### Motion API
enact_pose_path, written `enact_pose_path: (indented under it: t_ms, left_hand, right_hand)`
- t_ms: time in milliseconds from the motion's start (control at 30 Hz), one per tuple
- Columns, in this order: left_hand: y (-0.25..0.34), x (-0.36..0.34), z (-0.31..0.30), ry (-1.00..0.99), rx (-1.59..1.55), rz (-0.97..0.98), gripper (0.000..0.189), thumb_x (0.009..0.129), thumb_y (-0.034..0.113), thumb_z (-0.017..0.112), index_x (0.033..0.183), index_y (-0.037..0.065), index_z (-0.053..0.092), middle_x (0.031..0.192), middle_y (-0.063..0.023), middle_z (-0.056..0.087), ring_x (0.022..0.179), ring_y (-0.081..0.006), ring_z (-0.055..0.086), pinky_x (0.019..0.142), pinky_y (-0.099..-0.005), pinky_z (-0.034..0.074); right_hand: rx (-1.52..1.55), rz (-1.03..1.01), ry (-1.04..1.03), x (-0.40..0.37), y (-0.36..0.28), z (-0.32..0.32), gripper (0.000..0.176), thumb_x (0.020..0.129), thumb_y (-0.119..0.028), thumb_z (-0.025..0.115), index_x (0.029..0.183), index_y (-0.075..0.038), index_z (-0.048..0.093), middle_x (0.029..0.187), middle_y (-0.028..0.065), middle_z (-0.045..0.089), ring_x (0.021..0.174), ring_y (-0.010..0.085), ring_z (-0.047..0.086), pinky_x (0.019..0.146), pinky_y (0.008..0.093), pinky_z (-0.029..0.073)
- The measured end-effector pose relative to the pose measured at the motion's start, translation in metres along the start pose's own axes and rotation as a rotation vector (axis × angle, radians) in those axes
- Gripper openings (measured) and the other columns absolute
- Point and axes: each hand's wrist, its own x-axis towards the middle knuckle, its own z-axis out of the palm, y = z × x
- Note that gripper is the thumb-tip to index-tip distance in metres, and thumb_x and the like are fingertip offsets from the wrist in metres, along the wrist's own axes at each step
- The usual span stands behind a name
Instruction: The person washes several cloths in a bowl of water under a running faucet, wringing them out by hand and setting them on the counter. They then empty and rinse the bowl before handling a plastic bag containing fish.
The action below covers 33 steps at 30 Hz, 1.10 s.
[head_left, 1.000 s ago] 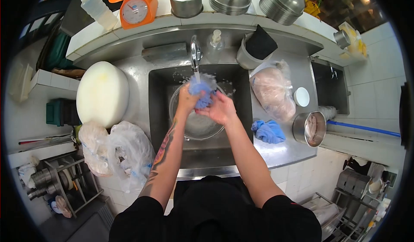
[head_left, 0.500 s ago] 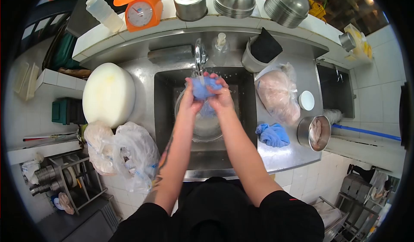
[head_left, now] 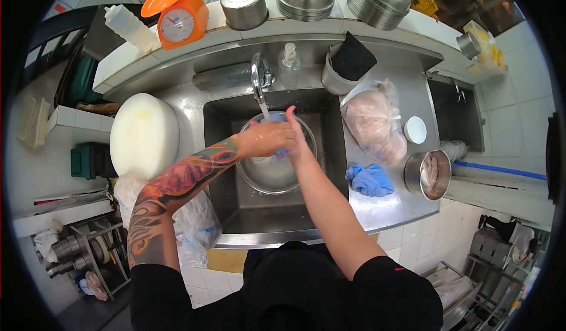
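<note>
Both my hands are together over a round bowl (head_left: 259,183) of water in the sink. My left hand (head_left: 266,139) reaches across with its back up, closed over a wet blue cloth (head_left: 278,117), its fingertips against my right hand. My right hand (head_left: 298,135) is on the cloth's right side, thumb raised; its other fingers are mostly hidden. Blue shows above and below my left hand. A stream from the curved faucet (head_left: 257,77) falls just behind my hands. Another crumpled blue cloth (head_left: 370,180) lies on the counter to the right.
The dark sink (head_left: 227,213) surrounds the bowl. Right of it are a bag of pale meat (head_left: 377,124), a white cup (head_left: 415,129) and a metal pot (head_left: 413,178). A thick white round block (head_left: 144,133) and plastic bags (head_left: 197,219) lie left. An orange scale (head_left: 191,21) stands behind.
My left hand has swung over to the right, across the cloth and onto my right hand. The blue cloth has gone lower, nearer the bowl, and is now mostly covered.
</note>
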Motion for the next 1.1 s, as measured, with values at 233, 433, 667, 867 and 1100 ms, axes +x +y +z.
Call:
enact_pose_path:
  t_ms: [233,433,667,867,1100]
  left_hand:
    - [0.014,-0.011,0.05,1.183,-0.557,-0.759,0.029,0.081,0.014,0.083,0.099,0.008,0.061,0.101,-0.0079,0.067,0.093,-0.0264,0.066,0.085,-0.0375,0.054]
    - [0.033,-0.004,0.095,1.698,-1.727,-1.031,0.029,0.099,0.034,0.065,0.107,0.007,0.067,0.096,-0.0066,0.069,0.087,-0.0176,0.067,0.081,-0.0342,0.055]
    - [0.007,-0.085,0.151,0.717,-1.652,-0.991,0.022,0.096,0.022,0.066,0.113,0.009,0.069,0.102,-0.0073,0.071,0.095,-0.019,0.068,0.085,-0.0339,0.055]
    - [0.047,-0.032,0.035,0.211,-1.905,-1.11,0.043,0.086,0.0,0.072,0.069,0.016,0.035,0.064,0.0021,0.047,0.053,-0.0095,0.045,0.048,-0.029,0.032]
    - [0.07,-0.02,0.072,-0.256,-1.28,-0.993,0.029,0.079,0.006,0.073,0.066,0.012,0.048,0.057,0.0023,0.048,0.054,-0.0092,0.049,0.05,-0.0274,0.037]
  right_hand:
    - [0.051,-0.554,0.145,0.056,0.03,-0.01,0.027,0.091,-0.017,0.061,0.115,-0.004,0.063,0.108,0.0144,0.069,0.099,0.0299,0.069,0.09,0.0454,0.057]
    - [-1.243,-1.242,0.588,-0.009,0.081,0.059,0.013,0.064,0.007,0.063,0.072,-0.002,0.066,0.084,0.0098,0.069,0.087,0.0255,0.066,0.083,0.035,0.05]
    - [-1.677,-1.15,0.138,-0.059,0.11,0.065,0.015,0.056,0.0,0.068,0.069,-0.008,0.064,0.08,0.0062,0.064,0.086,0.0306,0.063,0.08,0.0388,0.049]
    - [-1.941,-1.329,-0.294,-0.061,0.131,0.059,0.018,0.056,-0.01,0.07,0.061,-0.013,0.053,0.076,0.0001,0.054,0.081,0.0235,0.061,0.072,0.038,0.05]
    - [-2.216,-1.205,-0.73,-0.065,0.15,0.004,0.015,0.064,-0.021,0.067,0.058,-0.015,0.055,0.077,-0.0004,0.053,0.077,0.0224,0.058,0.072,0.0374,0.051]
